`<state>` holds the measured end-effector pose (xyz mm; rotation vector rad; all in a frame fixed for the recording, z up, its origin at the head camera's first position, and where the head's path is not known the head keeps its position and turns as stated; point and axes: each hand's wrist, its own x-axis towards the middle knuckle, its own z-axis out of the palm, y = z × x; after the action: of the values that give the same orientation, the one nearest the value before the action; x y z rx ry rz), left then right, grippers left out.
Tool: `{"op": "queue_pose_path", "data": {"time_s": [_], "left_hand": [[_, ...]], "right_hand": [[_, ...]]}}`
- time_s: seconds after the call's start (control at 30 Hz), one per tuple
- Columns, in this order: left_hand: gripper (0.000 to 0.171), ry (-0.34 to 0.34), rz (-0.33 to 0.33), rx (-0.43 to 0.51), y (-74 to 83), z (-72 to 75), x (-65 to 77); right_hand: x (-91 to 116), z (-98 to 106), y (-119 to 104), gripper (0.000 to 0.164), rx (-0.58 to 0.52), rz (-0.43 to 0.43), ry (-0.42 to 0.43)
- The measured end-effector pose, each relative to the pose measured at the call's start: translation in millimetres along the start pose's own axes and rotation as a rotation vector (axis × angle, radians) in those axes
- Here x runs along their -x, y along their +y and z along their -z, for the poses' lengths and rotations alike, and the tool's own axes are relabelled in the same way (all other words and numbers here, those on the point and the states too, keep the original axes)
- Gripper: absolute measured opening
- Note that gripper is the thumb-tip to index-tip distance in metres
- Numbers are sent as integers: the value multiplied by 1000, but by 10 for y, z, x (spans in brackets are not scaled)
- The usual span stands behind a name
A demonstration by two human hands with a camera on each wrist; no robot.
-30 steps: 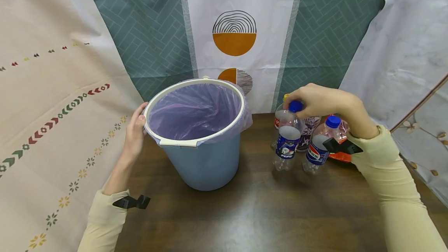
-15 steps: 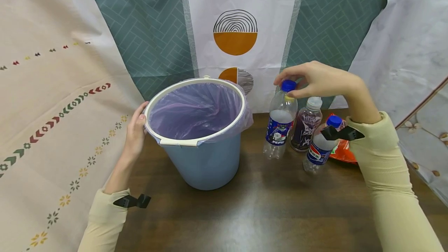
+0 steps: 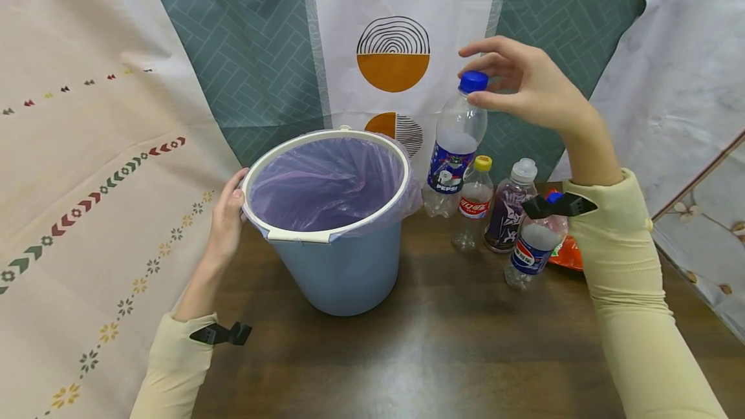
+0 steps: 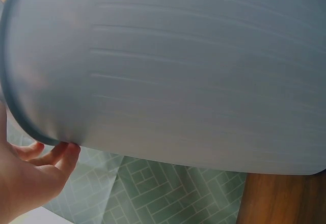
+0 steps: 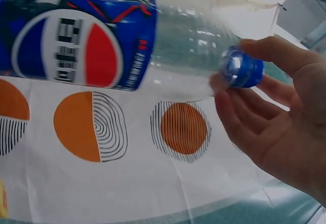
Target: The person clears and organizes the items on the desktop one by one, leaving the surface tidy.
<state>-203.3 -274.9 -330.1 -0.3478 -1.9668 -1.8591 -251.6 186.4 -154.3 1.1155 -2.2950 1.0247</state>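
My right hand pinches a clear Pepsi bottle by its blue cap, the bottle hanging slightly tilted in the air, right of the trash bin. In the right wrist view, the fingers and thumb are around the cap and neck of the Pepsi bottle. The blue trash bin, with a cream rim and a purple bag lining, stands on the table. My left hand holds its left side at the rim. In the left wrist view, fingertips of the left hand touch the bin's outer wall.
On the table, right of the bin, stand a yellow-capped bottle, a dark-labelled bottle and another Pepsi bottle. A red wrapper lies behind them, partly hidden by the right wrist. Patterned cloth hangs at the back.
My right hand has lifted the Pepsi bottle up off the table and leftward toward the bin, uncovering the yellow-capped bottle. The left hand and bin have stayed put.
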Motion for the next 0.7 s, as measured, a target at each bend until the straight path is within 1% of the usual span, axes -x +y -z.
{"op": "queue_pose_path", "data": {"time_s": [0.2, 0.3, 0.37, 0.43, 0.57, 0.7], "left_hand": [[53, -4, -5, -3, 2, -5, -1], [53, 4, -1, -5, 9, -7, 1], [53, 4, 1, -7, 15, -7, 1], [53, 6, 0, -6, 18, -5, -1], [53, 1, -5, 0, 19, -1, -4], [54, -7, -4, -1, 9, 8, 0]], "right_hand": [[-129, -14, -55, 47, -158, -36, 191], [-200, -21, -79, 42, -228, -16, 264], [-245, -28, -104, 38, -266, 13, 300], [-289, -45, -144, 35, -281, 49, 334], [-354, -88, -222, 32, -273, 148, 396], [-389, -121, -303, 32, -329, 195, 449]]}}
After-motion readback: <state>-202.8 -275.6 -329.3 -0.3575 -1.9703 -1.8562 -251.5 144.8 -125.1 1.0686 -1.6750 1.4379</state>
